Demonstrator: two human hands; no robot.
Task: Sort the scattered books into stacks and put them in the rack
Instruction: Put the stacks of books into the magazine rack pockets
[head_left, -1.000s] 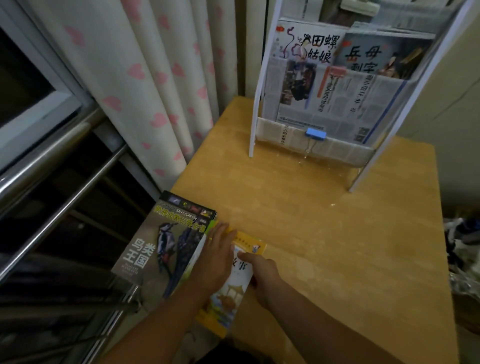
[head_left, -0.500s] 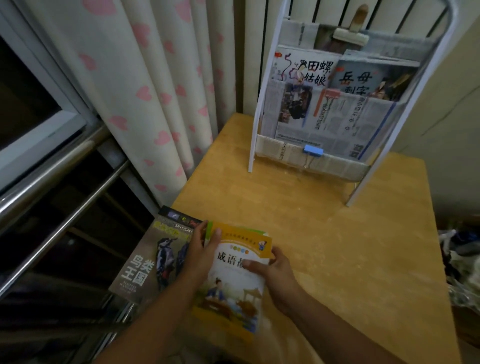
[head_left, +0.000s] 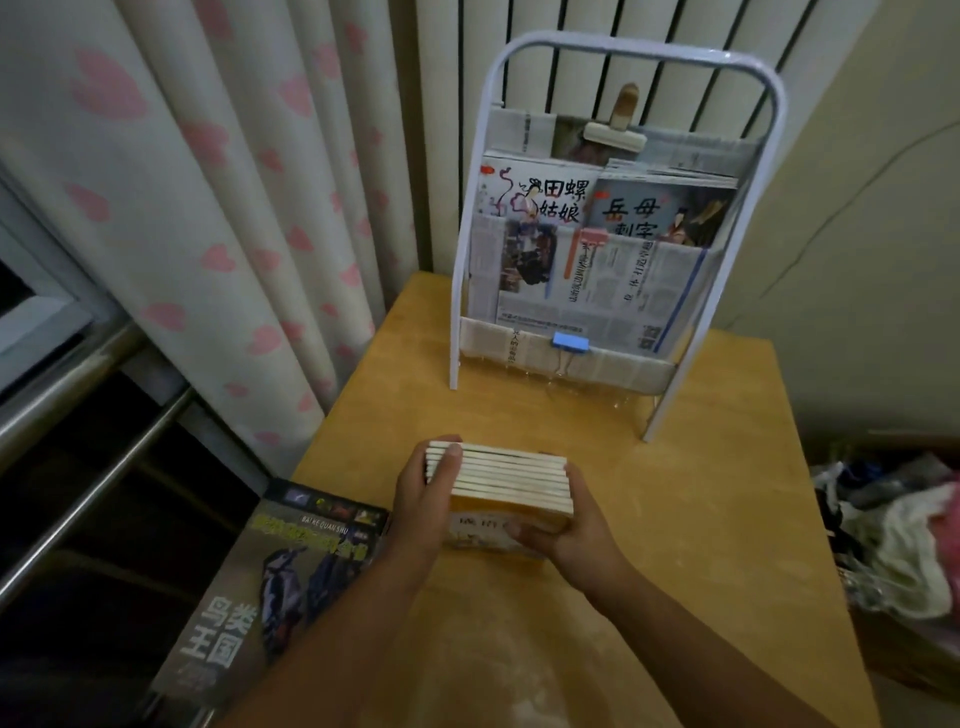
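A stack of thin yellow-covered books (head_left: 506, 480) is held upright on the wooden table (head_left: 727, 519), in front of the white wire rack (head_left: 613, 218), page edges upward; it is gripped by the left hand (head_left: 423, 501), fingers curled over its left end, and by the right hand (head_left: 569, 530), wrapped round its right end, probably so the edges can be squared. A bird book (head_left: 270, 592) is left lying off the table's near-left corner; two picture books are already seated in the rack's newspaper-lined pocket.
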